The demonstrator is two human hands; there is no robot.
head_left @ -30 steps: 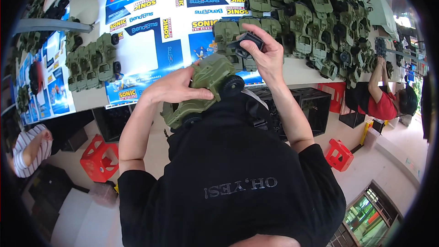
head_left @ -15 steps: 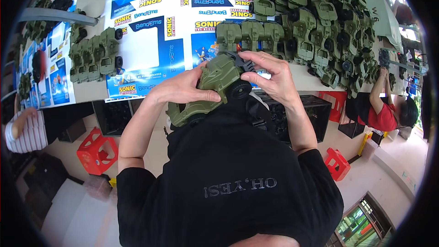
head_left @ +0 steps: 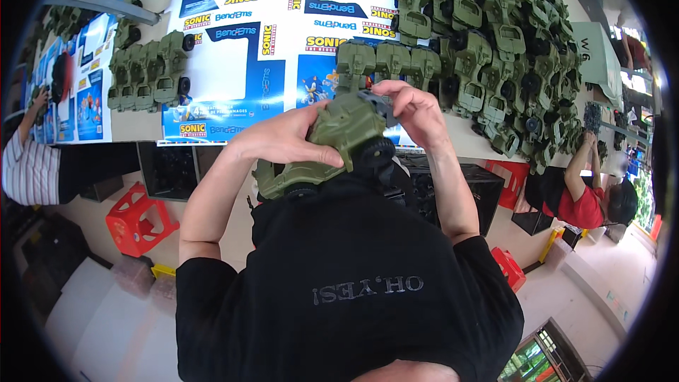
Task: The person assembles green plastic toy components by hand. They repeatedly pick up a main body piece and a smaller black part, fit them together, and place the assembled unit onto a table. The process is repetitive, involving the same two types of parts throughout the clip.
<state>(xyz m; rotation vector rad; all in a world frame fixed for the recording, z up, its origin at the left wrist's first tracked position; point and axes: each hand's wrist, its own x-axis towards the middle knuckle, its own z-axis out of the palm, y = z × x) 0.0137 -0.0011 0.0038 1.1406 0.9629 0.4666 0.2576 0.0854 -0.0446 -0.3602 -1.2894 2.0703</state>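
Note:
An olive-green toy truck (head_left: 344, 126) with black wheels is held in front of my chest, tilted up toward the right. My left hand (head_left: 286, 140) grips its body, thumb across the near side. At the upper right end of the truck sits a dark grey plastic part (head_left: 380, 105). My right hand (head_left: 423, 114) has its fingers curled at that part, thumb and index finger bent round its edge. The black wheel (head_left: 377, 148) on this end lies just below my right fingers.
Printed blue-and-white sheets (head_left: 219, 110) cover the worktable. Several green toy trucks (head_left: 148, 74) stand in a row at left, and many more (head_left: 488, 35) are piled at right. Under the table are black crates (head_left: 170, 170) and a red stool (head_left: 138, 223). Co-workers (head_left: 583, 191) are at both sides.
My right fingers have curled in more around the grey part, and the thumb has drawn back from above the wheel. My left hand keeps its hold. The whole view has shifted slightly.

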